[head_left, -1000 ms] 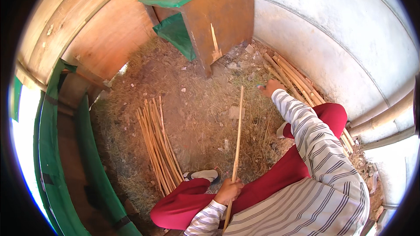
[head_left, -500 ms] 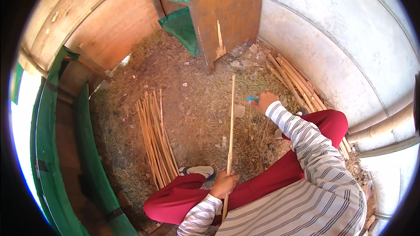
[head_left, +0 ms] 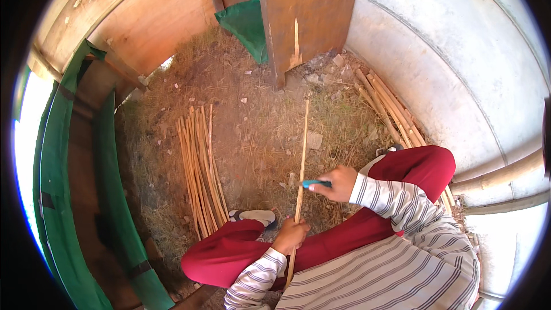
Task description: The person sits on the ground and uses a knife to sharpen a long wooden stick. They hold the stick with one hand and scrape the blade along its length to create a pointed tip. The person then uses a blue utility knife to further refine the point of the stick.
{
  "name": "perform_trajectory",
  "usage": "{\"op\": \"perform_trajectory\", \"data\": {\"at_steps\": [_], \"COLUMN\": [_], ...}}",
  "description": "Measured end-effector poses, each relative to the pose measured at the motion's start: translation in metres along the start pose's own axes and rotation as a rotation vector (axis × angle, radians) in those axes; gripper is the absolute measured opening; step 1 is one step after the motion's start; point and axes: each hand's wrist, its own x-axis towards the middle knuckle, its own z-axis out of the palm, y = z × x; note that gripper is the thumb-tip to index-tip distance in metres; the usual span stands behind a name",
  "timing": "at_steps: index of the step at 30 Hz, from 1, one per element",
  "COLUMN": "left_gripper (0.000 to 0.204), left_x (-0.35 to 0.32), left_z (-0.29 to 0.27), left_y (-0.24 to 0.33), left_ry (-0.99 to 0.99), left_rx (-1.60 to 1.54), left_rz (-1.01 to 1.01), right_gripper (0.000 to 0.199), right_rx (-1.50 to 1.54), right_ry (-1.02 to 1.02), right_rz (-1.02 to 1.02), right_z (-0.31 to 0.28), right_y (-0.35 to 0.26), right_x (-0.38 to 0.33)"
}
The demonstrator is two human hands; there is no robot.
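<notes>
My left hand [head_left: 291, 235] is closed around the lower part of a long, thin bamboo strip [head_left: 305, 143], which points away from me over my lap. In my right hand [head_left: 340, 183] is a small blue-handled knife [head_left: 317, 183]. Its tip end meets the strip, or comes very close to it, a little above my left hand; the blade is too small to make out. The strip's near end runs down beside my striped shirt.
Several loose strips [head_left: 198, 166] lie in a bundle on the left. Another pile of strips [head_left: 396, 109] rests along the pale wall [head_left: 436, 40]. A brown wooden desk [head_left: 310, 23] with a green top stands ahead, and a green-covered bench [head_left: 115, 195] runs down the left.
My right hand has come down and toward me with the blue-handled knife, from out beyond the strip's right side to the strip itself. My left hand keeps its grip on the strip.
</notes>
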Motion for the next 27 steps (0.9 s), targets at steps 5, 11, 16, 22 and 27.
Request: {"op": "perform_trajectory", "data": {"at_steps": [5, 11, 16, 22, 27], "left_gripper": [0.021, 0.012, 0.009, 0.009, 0.009], "left_x": [0.001, 0.004, 0.015, 0.002, 0.002], "left_z": [0.0, 0.005, 0.002, 0.006, -0.001], "left_y": [0.0, -0.002, -0.017, -0.003, -0.003], "left_ry": [0.01, 0.162, 0.28, 0.281, 0.23], "left_rx": [-0.002, 0.188, 0.294, 0.335, 0.242], "left_rz": [0.037, 0.141, 0.271, 0.273, 0.213], "right_gripper": [0.051, 0.056, 0.058, 0.059, 0.059], "right_rx": [-0.022, -0.119, -0.16, -0.162, -0.183], "right_ry": [0.003, -0.045, 0.0, -0.013, 0.081], "right_rz": [-0.025, 0.013, 0.031, 0.12, 0.103], "right_z": [0.021, 0.017, 0.013, 0.005, 0.01], "right_y": [-0.002, -0.004, -0.008, -0.007, 0.006], "right_x": [-0.005, 0.001, 0.003, 0.014, 0.024]}}
